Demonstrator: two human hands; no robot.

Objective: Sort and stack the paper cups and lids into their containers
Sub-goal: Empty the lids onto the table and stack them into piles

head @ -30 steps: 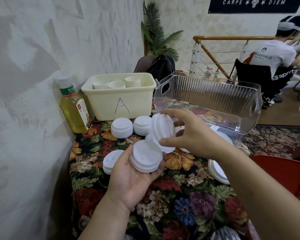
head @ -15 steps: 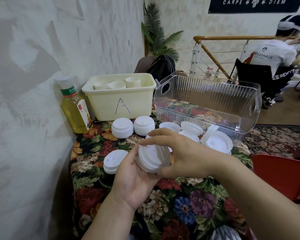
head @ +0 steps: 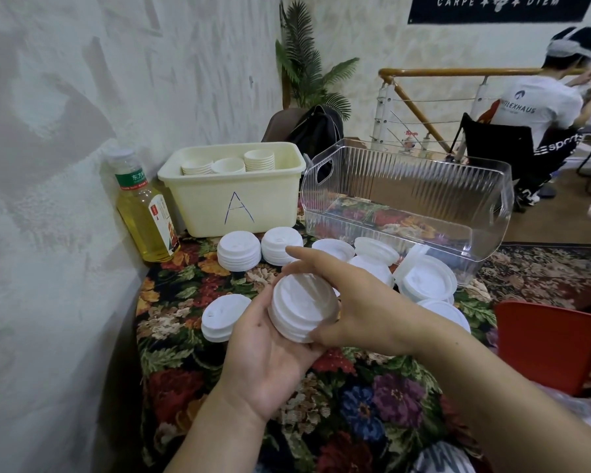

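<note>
My left hand (head: pixel 270 356) lies palm up and cradles a small stack of white lids (head: pixel 301 307). My right hand (head: pixel 352 302) wraps the stack's right side, thumb under it and index finger stretched over the top. The cream bin marked A (head: pixel 232 199) at the back holds three stacks of paper cups (head: pixel 227 163). To its right stands the clear ribbed bin (head: pixel 423 186), with nothing in it. More lid stacks (head: pixel 239 250) sit before the cream bin, one stack (head: pixel 220 317) lies by my left hand, and loose lids (head: pixel 427 276) lie before the clear bin.
A bottle of yellow drink (head: pixel 144 209) stands against the wall at the left. The floral tablecloth (head: pixel 372 397) covers the table. A red chair (head: pixel 550 343) is at the right. A person (head: pixel 539 107) sits at the far back right, beside a railing.
My right hand brought a lid from above the table down onto the stack in my left hand. Both hands now close around the stack, held slightly tilted.
</note>
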